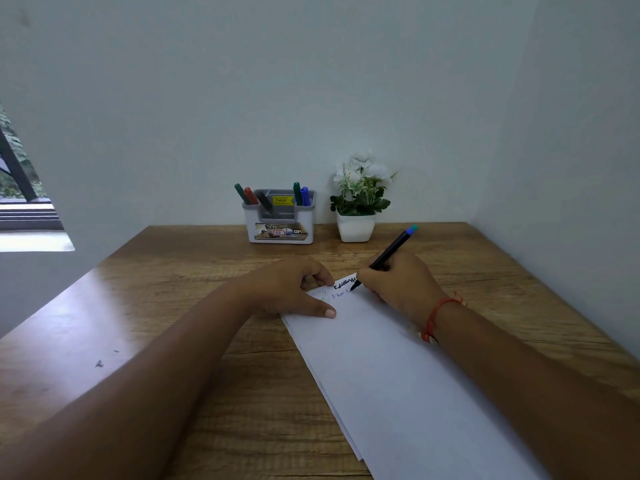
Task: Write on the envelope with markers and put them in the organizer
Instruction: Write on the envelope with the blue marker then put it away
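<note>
Right hand (398,285) clamped on a black marker (388,258), tip on the white envelope's (398,375) far end at 12 o'clock; left hand (291,289) presses it flat, fingers spread, gripping nothing. Best to hold that pressure while writing. Organizer (280,220) stands at 11 o'clock by the wall, table (173,341) bare between; plant pot (356,226) just beside it.

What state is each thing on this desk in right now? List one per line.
Envelope: flat, partly written on.
Black marker: uncapped, tip on envelope.
Right hand: gripping the marker.
Left hand: pressing envelope down.
Organizer: upright, holding five markers.
Potted plant: upright.
</note>
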Demonstrator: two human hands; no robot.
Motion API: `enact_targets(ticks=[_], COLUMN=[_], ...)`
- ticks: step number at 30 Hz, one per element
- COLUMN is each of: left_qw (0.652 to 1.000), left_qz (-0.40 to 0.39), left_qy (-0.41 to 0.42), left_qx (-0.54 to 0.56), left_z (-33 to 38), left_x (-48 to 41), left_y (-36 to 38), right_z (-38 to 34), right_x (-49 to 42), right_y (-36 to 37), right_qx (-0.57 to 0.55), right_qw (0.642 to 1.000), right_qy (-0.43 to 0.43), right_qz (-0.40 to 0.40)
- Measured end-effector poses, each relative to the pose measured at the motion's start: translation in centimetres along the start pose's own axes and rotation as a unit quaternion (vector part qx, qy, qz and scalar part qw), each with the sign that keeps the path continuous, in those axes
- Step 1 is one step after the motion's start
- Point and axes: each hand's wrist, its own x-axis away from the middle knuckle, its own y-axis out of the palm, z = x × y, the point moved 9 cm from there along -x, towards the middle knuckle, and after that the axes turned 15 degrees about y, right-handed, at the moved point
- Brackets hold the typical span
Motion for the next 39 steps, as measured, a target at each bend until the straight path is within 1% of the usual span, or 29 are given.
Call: enact_targets(ticks=[9, 17, 25, 33, 35, 38, 39], left_qw=[1.000, 1.000, 1.000, 1.000, 1.000, 1.000, 1.000], left_qz=[0.004, 0.000, -0.003, -0.004, -0.004, -0.002, -0.002], left_qy=[0.001, 0.001, -0.010, -0.010, -0.011, -0.012, -0.011], left_qx=[0.004, 0.000, 0.002, 0.004, 0.002, 0.000, -0.001], left_z=[0.2, 0.2, -0.2, 0.1, 0.3, 0.5, 0.6], left_x=[0.1, 0.1, 0.2, 0.2, 0.3, 0.4, 0.4], left_y=[-0.1, -0.1, 0.0, 0.0, -0.1, -0.1, -0.1], right_z=[0.3, 0.4, 0.4, 0.7, 0.4, -0.6, -0.8], right_x=[-0.2, -0.3, -0.4, -0.6, -0.3, 0.8, 0.9], right_y=[-0.3, -0.2, -0.3, -0.4, -0.1, 1.5, 1.8], right_qx=[0.004, -0.006, -0.006, -0.002, -0.001, 0.020, 0.027], right_qw=[1.000, 1.000, 1.000, 0.999, 1.000, 0.998, 0.997], right_qy=[0.012, 0.014, 0.010, 0.025, 0.013, -0.031, -0.040], right_qz=[0.021, 0.002, 0.025, 0.027, 0.010, -0.059, -0.066])
